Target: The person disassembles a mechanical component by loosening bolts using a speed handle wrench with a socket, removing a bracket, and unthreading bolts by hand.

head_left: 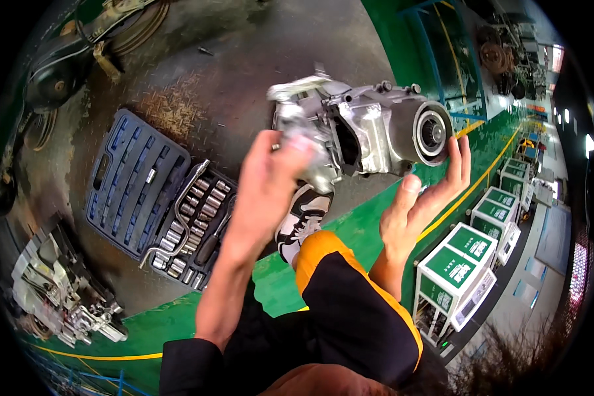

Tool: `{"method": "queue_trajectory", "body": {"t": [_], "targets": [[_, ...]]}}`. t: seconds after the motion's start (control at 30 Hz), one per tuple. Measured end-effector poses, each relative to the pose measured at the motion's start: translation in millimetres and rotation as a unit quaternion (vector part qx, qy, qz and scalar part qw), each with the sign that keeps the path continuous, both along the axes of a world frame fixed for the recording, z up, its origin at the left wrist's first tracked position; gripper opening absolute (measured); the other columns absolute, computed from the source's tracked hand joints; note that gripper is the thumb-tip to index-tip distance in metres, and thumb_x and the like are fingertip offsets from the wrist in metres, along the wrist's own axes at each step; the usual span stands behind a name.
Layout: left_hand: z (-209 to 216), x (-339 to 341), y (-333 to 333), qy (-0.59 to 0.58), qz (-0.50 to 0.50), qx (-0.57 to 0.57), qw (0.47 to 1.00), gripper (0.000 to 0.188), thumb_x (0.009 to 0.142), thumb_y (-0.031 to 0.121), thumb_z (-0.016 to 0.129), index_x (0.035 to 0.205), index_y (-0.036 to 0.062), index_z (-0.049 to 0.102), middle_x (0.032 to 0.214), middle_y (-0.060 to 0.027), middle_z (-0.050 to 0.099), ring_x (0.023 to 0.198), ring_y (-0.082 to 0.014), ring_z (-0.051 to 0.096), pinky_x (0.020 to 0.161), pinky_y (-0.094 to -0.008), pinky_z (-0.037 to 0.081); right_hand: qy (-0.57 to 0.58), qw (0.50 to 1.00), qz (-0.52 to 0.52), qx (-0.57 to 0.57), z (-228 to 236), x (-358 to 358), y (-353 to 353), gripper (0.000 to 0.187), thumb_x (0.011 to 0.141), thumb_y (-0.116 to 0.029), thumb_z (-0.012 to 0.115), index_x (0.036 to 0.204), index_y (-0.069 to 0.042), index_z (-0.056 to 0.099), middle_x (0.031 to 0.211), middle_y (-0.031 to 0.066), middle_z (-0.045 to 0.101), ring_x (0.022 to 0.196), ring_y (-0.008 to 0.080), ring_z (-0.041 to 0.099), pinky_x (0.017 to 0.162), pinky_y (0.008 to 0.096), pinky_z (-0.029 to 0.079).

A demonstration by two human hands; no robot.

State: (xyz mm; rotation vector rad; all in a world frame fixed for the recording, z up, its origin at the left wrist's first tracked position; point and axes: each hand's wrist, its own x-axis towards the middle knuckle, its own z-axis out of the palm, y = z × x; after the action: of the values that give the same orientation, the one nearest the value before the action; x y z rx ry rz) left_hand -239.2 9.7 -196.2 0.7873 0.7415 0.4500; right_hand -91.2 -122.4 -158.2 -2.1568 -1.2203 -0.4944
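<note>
A silver metal gearbox housing [369, 135] lies in front of me, with a round bearing opening [433, 132] at its right end. My left hand [267, 181] is closed on a cast metal casing part [303, 125] at the housing's left side. Both hand and part are smeared by motion, and some fingers are hidden. Between this part and the housing shows a dark gap. My right hand [419, 204] is open, thumb and fingers apart, with nothing in it. Its fingertips are by the rim of the round end; whether they touch I cannot tell.
An open blue socket set case [129, 181] lies left of my hands, with a bent metal crank handle [181, 211] across its sockets. Another metal assembly [63, 284] sits at lower left. My shoe [303, 221] stands below the housing. Green-and-white boxes [459, 264] line the right.
</note>
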Motion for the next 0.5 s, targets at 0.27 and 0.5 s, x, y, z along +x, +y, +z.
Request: {"method": "queue_trajectory", "body": {"t": [0.27,0.5], "targets": [[-64.2,-67.5,45.1,0.073,0.060,-0.052,0.994,0.041,0.096,0.047,0.054,0.108,0.0088,0.055,0.065,0.0051,0.043,0.042,-0.0028,0.024,0.042,-0.0233,0.015,0.020,0.996,0.056,0.068,-7.1,8.1,7.4,0.067,0.100,-0.033,0.049,0.147,0.008,0.024,0.152,0.0259,0.032,0.142,0.0370,0.033,0.118,0.0487,0.024],[-132.9,-114.3,83.3,-0.039,0.022,-0.172,0.984,0.034,0.101,0.044,0.051,0.103,0.0111,0.057,0.060,0.0041,0.046,0.039,-0.0036,0.028,0.039,-0.0226,0.020,0.094,0.983,0.054,0.147,-7.0,8.4,27.1,0.079,0.097,-0.048,0.053,0.148,0.005,0.026,0.150,0.0257,0.037,0.141,0.0351,0.037,0.118,0.0478,0.027]]}}
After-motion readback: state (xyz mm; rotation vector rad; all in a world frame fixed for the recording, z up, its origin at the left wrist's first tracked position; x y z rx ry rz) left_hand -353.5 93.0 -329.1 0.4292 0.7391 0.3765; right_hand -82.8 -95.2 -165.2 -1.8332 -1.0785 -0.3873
